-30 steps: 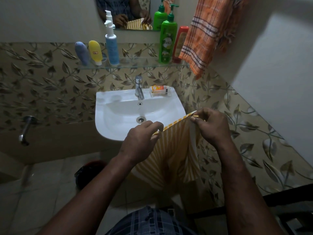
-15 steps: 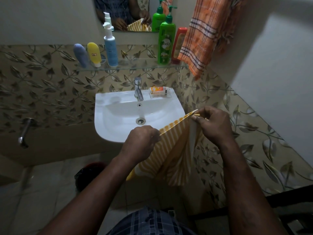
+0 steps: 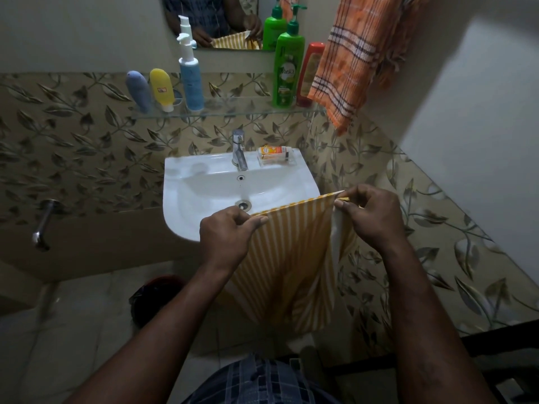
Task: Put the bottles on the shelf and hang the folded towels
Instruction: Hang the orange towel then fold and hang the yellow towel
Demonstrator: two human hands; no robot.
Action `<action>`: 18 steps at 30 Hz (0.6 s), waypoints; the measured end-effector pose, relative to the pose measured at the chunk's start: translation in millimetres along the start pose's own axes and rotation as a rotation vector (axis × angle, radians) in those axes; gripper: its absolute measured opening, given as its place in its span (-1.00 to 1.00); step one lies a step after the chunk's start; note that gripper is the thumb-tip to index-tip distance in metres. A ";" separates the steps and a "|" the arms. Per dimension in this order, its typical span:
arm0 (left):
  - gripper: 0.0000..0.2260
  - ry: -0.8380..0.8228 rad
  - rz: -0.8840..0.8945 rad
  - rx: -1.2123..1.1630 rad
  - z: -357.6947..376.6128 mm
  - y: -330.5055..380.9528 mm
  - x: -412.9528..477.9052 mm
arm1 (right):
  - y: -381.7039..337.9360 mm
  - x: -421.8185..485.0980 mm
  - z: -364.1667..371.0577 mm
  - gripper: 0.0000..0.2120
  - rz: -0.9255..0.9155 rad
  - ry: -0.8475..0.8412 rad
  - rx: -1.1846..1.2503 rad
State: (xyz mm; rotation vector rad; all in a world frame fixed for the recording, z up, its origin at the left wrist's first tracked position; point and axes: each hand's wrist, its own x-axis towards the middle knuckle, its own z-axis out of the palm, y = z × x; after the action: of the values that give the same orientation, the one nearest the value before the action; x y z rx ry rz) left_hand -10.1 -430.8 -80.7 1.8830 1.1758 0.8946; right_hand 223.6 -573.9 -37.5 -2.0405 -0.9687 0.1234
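Note:
A yellow-and-white striped towel hangs in front of the sink, stretched along its top edge between my hands. My left hand pinches its left top corner, my right hand pinches the right one. On the glass shelf stand a grey-blue tube, a yellow tube, a blue pump bottle, a green pump bottle and a red bottle. An orange checked towel hangs at the upper right, its lower end beside the shelf's right end.
The white sink with its tap sits below the shelf, a small orange pack on its rim. A mirror is above. A wall tap juts out at left. A dark bucket stands on the floor.
My left hand has shifted along the towel's top edge and the towel, bunched half a second ago, now hangs flatter and stretched between both hands. My view has tilted down slightly.

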 end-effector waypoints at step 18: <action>-0.90 -0.013 0.137 0.082 6.9 4.5 3.8 | -0.8 -1.9 3.2 -0.93 0.111 -0.196 -0.438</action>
State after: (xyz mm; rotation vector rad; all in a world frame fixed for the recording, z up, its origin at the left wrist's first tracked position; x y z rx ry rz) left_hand -1.1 -430.2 -79.6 2.0526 1.1011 0.9179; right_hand 220.4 -572.8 -39.5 -2.5229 -1.0740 0.1863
